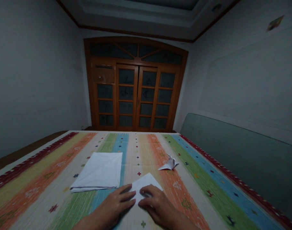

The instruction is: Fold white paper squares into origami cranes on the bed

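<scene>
A white sheet of folded paper (148, 180) lies on the table in front of me, one corner pointing away. My left hand (120, 199) rests at its left edge, palm down, with the fingers stretched out and slightly apart. Over the right part of the paper, my right hand (157, 203) has its fingers curled and pressed together on it. Both hands cover the near part of the paper, so its lower folds are hidden. Beyond my right hand stands a small folded paper crane (170, 163).
To the left lies a stack of square white paper (99, 171). A striped, colourful tablecloth (52, 191) covers the table. A pale green bench back or panel (239, 153) runs along the right side. Wooden glazed doors (137, 95) stand beyond the far edge.
</scene>
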Action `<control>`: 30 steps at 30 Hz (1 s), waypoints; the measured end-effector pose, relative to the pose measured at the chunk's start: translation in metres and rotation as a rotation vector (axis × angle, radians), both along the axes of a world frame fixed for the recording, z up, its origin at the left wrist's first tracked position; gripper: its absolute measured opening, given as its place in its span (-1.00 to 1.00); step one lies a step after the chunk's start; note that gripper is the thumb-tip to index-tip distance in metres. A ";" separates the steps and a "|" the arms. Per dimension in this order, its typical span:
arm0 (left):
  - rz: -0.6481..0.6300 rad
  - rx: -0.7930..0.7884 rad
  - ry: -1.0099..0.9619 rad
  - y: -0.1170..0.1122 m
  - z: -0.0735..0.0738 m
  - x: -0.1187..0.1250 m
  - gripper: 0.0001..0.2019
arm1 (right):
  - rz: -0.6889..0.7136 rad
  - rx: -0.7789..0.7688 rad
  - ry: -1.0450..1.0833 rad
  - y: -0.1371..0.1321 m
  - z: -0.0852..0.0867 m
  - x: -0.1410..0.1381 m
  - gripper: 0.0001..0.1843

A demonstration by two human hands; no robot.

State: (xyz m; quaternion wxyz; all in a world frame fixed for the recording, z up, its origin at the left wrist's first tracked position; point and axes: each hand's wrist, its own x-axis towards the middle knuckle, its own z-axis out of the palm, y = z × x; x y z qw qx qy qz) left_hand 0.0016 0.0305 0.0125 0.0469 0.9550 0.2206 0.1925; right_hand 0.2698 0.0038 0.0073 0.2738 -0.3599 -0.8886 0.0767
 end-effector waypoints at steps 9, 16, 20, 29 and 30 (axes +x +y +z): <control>-0.032 -0.171 0.128 -0.015 0.026 -0.010 -0.22 | 0.065 0.060 -0.064 -0.001 0.001 0.001 -0.73; 0.019 -0.103 0.111 -0.021 0.023 -0.014 -0.21 | 0.130 -0.053 -0.136 -0.006 0.017 0.000 -0.58; 0.038 -0.065 0.077 -0.020 0.016 -0.014 -0.23 | 0.104 -0.134 -0.137 -0.008 0.026 0.004 -0.57; 0.040 -0.059 0.068 -0.020 0.016 -0.014 -0.23 | 0.062 -0.289 -0.213 0.000 0.018 0.015 -0.36; 0.042 -0.063 0.069 -0.020 0.016 -0.014 -0.24 | 0.058 -0.287 -0.213 0.001 0.017 0.015 -0.38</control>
